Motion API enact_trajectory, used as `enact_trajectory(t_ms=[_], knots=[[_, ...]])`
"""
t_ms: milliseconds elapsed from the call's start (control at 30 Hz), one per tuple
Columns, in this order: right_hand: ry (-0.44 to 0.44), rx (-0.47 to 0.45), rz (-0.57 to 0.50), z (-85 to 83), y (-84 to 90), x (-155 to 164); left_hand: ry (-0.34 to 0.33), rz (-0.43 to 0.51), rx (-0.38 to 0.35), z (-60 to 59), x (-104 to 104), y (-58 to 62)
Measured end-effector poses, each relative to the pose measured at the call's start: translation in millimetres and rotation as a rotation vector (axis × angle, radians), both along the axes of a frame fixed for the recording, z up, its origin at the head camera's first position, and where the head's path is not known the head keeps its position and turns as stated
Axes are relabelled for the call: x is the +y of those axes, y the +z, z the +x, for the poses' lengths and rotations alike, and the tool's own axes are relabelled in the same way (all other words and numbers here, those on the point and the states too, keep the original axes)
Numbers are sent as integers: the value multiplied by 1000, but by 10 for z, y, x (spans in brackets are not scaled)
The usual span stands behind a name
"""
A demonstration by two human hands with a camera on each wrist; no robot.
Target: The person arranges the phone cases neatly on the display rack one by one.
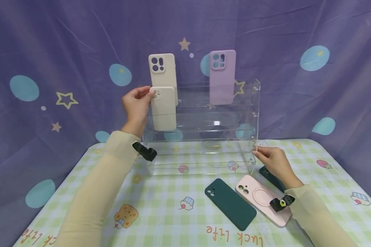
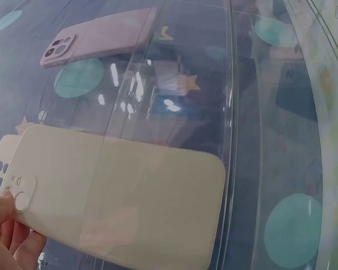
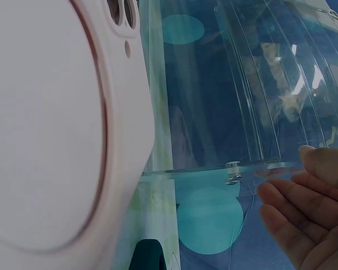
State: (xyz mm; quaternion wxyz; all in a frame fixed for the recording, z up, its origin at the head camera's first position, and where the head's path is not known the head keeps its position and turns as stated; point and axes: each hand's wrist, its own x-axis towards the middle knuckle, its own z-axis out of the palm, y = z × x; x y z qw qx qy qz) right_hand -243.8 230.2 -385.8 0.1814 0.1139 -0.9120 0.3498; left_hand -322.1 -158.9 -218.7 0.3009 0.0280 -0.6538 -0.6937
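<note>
On a green-checked tablecloth [image 1: 173,192] before a purple star-print backdrop [image 1: 65,51], a person in pale yellow sleeves works at a clear acrylic tiered display rack [image 1: 253,113]. Their left hand [image 1: 137,104] pinches a small cream phone case [image 1: 163,109] by its upper left corner, beside the camera cut-out, thumb on the front and fingers behind, and holds it upright at the left end of the rack's middle tier. The left wrist view shows that case [image 2: 118,202] lying against the acrylic, with fingertips [image 2: 3,216] at its camera corner. Directly behind and above it, a taller cream phone case [image 1: 163,73] stands on the top tier, partly covered by the smaller one. A lilac phone case [image 1: 222,76] stands upright farther right on the same top tier.

The right hand [image 1: 273,161] rests at the rack's lower right front corner, its loosely curled fingers touching the acrylic edge and holding nothing; the right wrist view shows its fingertips [image 3: 304,191] against the clear panel.

Flat on the cloth in front of the rack lie a dark green phone case [image 1: 230,203] and, just to its right, a pink phone case [image 1: 262,202] with a ring on its back. Another dark case [image 1: 270,176] lies partly hidden under the right hand.
</note>
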Motion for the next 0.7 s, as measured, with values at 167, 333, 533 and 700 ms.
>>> enact_trajectory(t_ms=[167,333,533,700], knots=[[1,5,1,-1,-5,2,26,-33,-16,5,-13,-16],[-3,0,4,-3,-7,7,46,-74,-16,8,-26,-31],[0,3,0,-6,-15,10,71,-130,-29,7,-30,-34],[7,19,-7,-21,-26,9,93,-212,-42,24,-33,-29]])
